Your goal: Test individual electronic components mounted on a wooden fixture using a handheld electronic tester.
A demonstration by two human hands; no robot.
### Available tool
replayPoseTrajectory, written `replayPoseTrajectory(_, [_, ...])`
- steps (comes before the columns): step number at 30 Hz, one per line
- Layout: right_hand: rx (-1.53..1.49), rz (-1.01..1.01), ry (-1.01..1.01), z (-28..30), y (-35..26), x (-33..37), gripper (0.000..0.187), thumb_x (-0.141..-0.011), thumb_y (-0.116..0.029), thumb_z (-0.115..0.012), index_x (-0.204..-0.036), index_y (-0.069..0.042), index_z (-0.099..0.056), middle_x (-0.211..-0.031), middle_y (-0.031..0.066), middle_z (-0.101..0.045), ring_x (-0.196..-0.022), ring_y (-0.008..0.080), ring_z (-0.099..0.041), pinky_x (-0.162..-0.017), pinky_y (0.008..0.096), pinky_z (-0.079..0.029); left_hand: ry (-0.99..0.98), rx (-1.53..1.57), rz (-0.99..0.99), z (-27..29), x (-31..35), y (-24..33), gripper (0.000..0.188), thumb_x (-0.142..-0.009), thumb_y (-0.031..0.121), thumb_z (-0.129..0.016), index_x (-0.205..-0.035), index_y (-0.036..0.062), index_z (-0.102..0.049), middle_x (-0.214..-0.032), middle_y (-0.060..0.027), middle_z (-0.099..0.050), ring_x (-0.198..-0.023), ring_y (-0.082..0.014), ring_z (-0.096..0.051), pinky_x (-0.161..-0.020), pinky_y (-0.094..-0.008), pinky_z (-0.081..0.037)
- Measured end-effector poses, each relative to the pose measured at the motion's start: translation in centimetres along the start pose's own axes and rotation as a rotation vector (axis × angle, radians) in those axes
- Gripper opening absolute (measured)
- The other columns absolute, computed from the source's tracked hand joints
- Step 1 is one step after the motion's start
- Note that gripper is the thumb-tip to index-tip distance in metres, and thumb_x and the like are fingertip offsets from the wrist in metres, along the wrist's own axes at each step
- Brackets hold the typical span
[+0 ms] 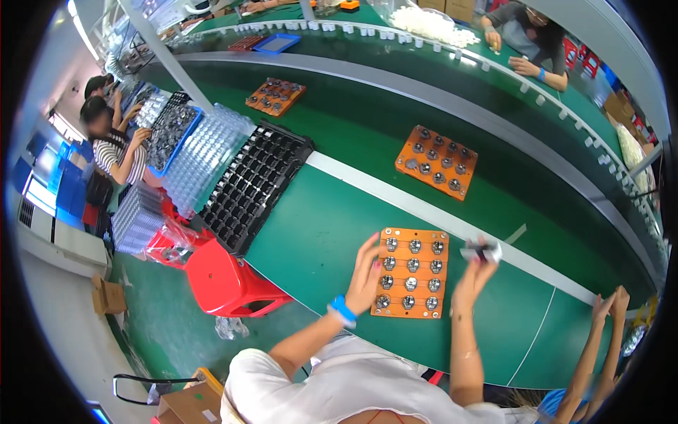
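An orange board [422, 278] lies on the green table before me, with rows of small round dark-and-silver parts [413, 265] set in it. My left hand [366, 278] is at the board's left edge, its fingers apart and nothing visible in them. A blue band circles that wrist. Off the board's upper right side, my right hand [474, 277] is raised and closed on a small black-and-white object [482, 251]. Motion blurs that object, so its kind cannot be told.
Black compartment trays [256, 185] and clear plastic trays [206, 152] stand at the left. On the green belt beyond the pale strip sit two more filled orange boards [436, 162] [275, 97]. Red stools [222, 275] stand at the table's left. A co-worker's arms [599, 346] rest at the right.
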State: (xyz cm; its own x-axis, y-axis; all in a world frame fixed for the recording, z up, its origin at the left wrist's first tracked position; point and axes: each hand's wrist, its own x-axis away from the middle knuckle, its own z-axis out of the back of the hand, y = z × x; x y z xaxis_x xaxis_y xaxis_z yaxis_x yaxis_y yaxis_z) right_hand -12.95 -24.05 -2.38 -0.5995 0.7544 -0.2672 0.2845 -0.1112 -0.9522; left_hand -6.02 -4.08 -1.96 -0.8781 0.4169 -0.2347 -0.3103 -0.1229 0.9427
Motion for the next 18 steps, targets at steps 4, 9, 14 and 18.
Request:
replayPoseTrajectory(4, [0.141,-0.062,0.247,-0.1,-1.4,8.4,0.042,-0.1,-0.017,-0.036,-0.136,-0.002,-0.023,-0.141,0.0167,-0.034,-0.125,0.0281,-0.042,-0.104,0.0403,-0.033,-0.117,0.108,0.012,-0.8,-6.2,-2.0,0.034,-0.099,0.023,-0.033,-0.12,0.0044,-0.052,-0.14,-0.0156,-0.038,-0.129,-0.031,-0.037,-0.107,-0.0392,-0.028])
replayPoseTrajectory(9, [0.145,-0.011,0.296,-1.6,-0.4,10.4,0.041,-0.1,-0.018,-0.036,-0.133,0.002,-0.025,-0.139,0.0178,-0.035,-0.123,0.0278,-0.042,-0.105,0.0405,-0.031,-0.272,0.008,-0.027,-1.2,-7.4,-3.2,0.034,-0.099,0.024,-0.034,-0.114,0.0026,-0.056,-0.127,-0.0157,-0.053,-0.123,-0.0307,-0.045,-0.101,-0.038,-0.036])
replayPoseTrajectory(14, [0.215,0.116,0.202,-0.4,1.5,7.5,0.038,-0.099,-0.017,-0.036,-0.13,0.002,-0.027,-0.136,0.0189,-0.038,-0.123,0.0276,-0.041,-0.105,0.0401,-0.03,-0.195,0.05,0.047,0.8,-4.0,-2.2,0.031,-0.098,0.021,-0.036,-0.115,0.0033,-0.055,-0.132,-0.0175,-0.047,-0.124,-0.0317,-0.043,-0.104,-0.0379,-0.032])
replayPoseTrajectory(18, [0.188,0.135,0.037,1.3,2.4,3.1,0.036,-0.098,-0.011,-0.038,-0.13,0.002,-0.028,-0.134,0.0183,-0.042,-0.121,0.0264,-0.044,-0.103,0.0383,-0.033,-0.128,0.054,0.172,2.0,1.9,0.4,0.033,-0.096,0.022,-0.043,-0.125,0.0068,-0.049,-0.141,-0.0181,-0.035,-0.13,-0.0325,-0.035,-0.106,-0.0382,-0.029])
